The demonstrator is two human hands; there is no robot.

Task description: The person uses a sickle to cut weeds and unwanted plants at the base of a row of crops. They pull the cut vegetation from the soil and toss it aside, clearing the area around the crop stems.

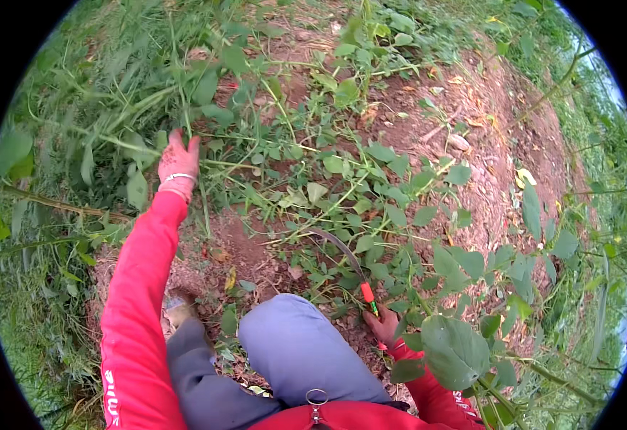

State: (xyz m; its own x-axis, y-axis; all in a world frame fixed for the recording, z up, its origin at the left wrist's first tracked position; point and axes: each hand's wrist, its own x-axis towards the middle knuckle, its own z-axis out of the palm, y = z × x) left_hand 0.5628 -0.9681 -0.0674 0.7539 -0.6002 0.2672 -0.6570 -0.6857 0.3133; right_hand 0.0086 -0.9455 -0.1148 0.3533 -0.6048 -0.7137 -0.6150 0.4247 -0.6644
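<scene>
My left hand (178,164), with a pale band at the wrist, reaches out at the left among green stems and leaves. A thin upright stem (186,110) passes at its fingertips; whether the fingers grip it cannot be made out. At the lower right, my right hand (383,325) is closed around the red, green and yellow handle of a sickle (348,255). The sickle's curved, dark blade points up and left, lying over low leafy plants (367,207). Leaves partly cover my right wrist.
My bent knee (297,336) and foot (179,309) are close below the plants. Dense weeds (50,301) stand at the left. Bare reddish soil (458,145) lies at the upper right. A large leaf (455,352) and branching stems rise beside my right forearm.
</scene>
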